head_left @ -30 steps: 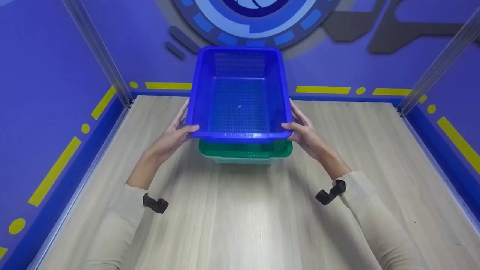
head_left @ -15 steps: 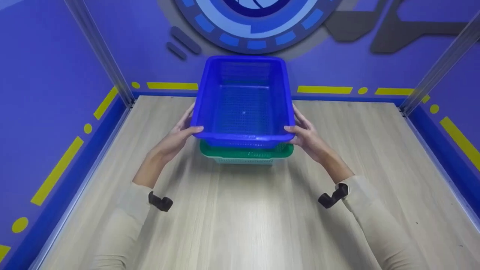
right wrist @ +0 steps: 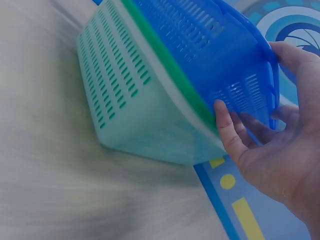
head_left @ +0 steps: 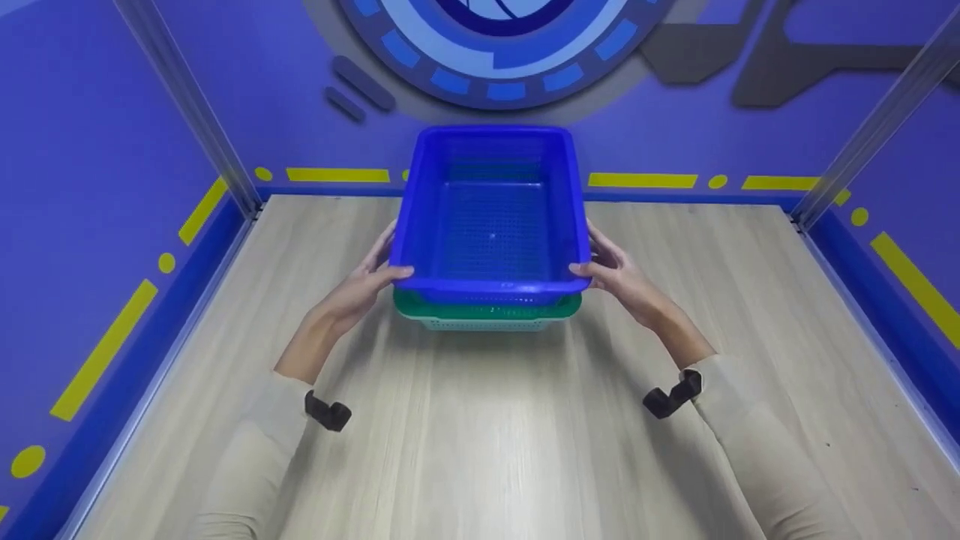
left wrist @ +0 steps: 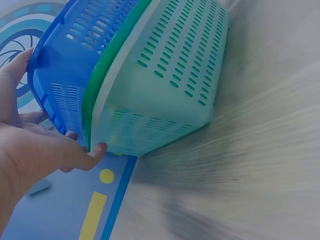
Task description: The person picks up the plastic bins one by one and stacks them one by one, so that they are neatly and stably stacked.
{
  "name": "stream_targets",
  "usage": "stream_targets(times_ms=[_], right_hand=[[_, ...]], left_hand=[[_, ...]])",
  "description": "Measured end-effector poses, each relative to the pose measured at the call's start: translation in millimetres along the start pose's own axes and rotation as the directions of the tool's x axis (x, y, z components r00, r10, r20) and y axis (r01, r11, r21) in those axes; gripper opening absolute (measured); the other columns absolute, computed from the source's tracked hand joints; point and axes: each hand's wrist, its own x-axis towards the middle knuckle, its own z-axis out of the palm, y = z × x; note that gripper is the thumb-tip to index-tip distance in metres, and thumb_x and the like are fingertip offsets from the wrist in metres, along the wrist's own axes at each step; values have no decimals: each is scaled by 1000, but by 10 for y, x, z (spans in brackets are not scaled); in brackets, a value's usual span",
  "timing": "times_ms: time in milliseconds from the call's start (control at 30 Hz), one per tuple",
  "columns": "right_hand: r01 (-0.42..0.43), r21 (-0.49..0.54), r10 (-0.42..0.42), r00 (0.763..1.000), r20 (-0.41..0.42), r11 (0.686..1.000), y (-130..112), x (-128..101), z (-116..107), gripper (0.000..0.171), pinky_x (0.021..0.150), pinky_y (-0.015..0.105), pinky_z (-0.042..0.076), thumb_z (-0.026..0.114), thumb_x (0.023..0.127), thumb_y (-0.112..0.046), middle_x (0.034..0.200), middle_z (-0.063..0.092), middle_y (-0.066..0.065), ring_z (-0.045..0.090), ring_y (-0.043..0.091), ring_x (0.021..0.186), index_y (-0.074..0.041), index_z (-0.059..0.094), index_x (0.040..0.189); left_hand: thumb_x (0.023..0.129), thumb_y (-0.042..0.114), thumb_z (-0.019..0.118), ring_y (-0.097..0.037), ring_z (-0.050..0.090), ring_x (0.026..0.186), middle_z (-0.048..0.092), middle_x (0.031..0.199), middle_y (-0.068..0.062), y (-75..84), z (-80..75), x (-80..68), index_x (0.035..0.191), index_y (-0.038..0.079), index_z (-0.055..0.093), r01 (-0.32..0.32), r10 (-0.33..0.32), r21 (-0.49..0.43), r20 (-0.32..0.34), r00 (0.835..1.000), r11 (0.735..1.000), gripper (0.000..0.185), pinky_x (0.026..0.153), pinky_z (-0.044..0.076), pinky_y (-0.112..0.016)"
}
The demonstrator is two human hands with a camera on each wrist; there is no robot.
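Step in hand, by the look of it: nesting blue basket (head_left: 491, 217) into green basket (head_left: 487, 309). Blue one partly seated, rim a little above the green rim, more of it proud at the far end.

Left hand (head_left: 358, 289) gripping the blue basket's near-left corner, thumb over the rim, fingers along the outside wall. Right hand (head_left: 622, 276) mirroring that on the near-right corner, thumb hooked on the rim. Left wrist view: thumb tip close to, maybe touching, the green basket's corner (left wrist: 150, 100). Right wrist view: fingers spread along the blue wall (right wrist: 220, 55), green rim just below.

Location: both baskets mid-table (head_left: 480, 435), toward the back wall, centred between the arms.

Orientation: open side up, long axis running away from the person, short end nearest. Both baskets aligned on the same axis.

Next move, probably: press straight down, level out the far end, keep the corners square so the walls don't bind. Then release once the rims meet. Thumbs need clearing first, else pinch risk between the rims.
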Motion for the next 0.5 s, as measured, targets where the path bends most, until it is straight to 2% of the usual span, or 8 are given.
stream_targets(times_ms=[100, 233, 333, 500], right_hand=[[3, -55, -3, 1000, -9, 998, 63, 7, -22, 82, 122, 56, 33, 65, 97, -26, 160, 40, 11, 40, 30, 147, -33, 19, 164], [3, -70, -3, 1000, -11, 998, 152, 21, -38, 83, 125, 58, 26, 66, 97, -28, 163, 36, 11, 32, 31, 152, -33, 19, 164], [-13, -53, 13, 1000, 0, 998, 210, 19, -30, 85, 126, 58, 24, 67, 97, -28, 166, 30, 11, 27, 32, 155, -35, 16, 165], [-33, 7, 33, 999, 7, 999, 310, 5, -8, 86, 125, 52, 29, 67, 98, -25, 169, 26, 9, 30, 30, 154, -35, 14, 165]], left_hand=[[96, 32, 70, -23, 5, 159, 10, 171, 7, -35, 5, -6, 161, 49, 14, 12, -12, -8, -2, 1000, 1000, 87, 127, 1, -62], [96, 31, 71, -23, 8, 158, 13, 170, 6, -75, 16, -3, 162, 47, 11, 26, -27, -26, -9, 1000, 999, 91, 128, 5, -60], [94, 32, 74, -25, 6, 159, 11, 170, 5, -104, 22, -1, 162, 48, 11, 40, -40, -20, -24, 999, 999, 94, 128, 4, -61], [93, 33, 75, -31, -7, 160, 0, 173, 3, -140, 27, 0, 158, 57, 14, 87, -85, 28, -53, 995, 996, 93, 125, 1, -67]])
